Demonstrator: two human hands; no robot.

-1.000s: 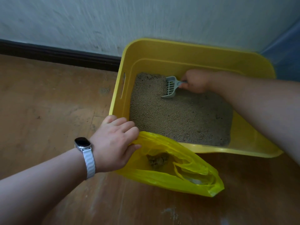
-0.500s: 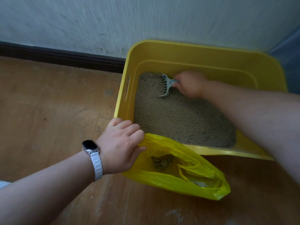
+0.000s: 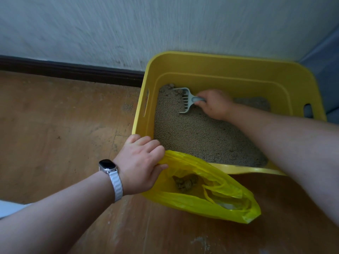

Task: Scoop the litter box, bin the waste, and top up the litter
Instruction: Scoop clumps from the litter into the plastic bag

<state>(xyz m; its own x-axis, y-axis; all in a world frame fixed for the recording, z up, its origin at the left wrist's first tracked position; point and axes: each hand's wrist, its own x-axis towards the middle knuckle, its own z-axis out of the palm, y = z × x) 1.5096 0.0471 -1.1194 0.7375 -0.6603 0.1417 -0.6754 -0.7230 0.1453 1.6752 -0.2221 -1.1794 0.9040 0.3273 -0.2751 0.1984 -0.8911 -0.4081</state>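
A yellow litter box (image 3: 216, 65) stands against the wall, filled with grey-brown litter (image 3: 198, 132). My right hand (image 3: 215, 104) grips the handle of a grey slotted scoop (image 3: 184, 100), whose head is dug into the litter at the box's far left corner. My left hand (image 3: 141, 165), with a white-strapped watch on the wrist, holds open the rim of a yellow plastic bag (image 3: 207, 202) lying on the floor in front of the box. A clump of waste (image 3: 186, 182) lies inside the bag.
The wooden floor (image 3: 55, 129) spreads to the left, with a few spilled grains near the box's left wall. A dark skirting board (image 3: 69, 70) runs under the pale wall. A blue surface (image 3: 328, 70) borders the box at the right.
My right hand has pushed the scoop left and further back, into the far left corner of the litter. My left hand keeps the bag open in the same place.
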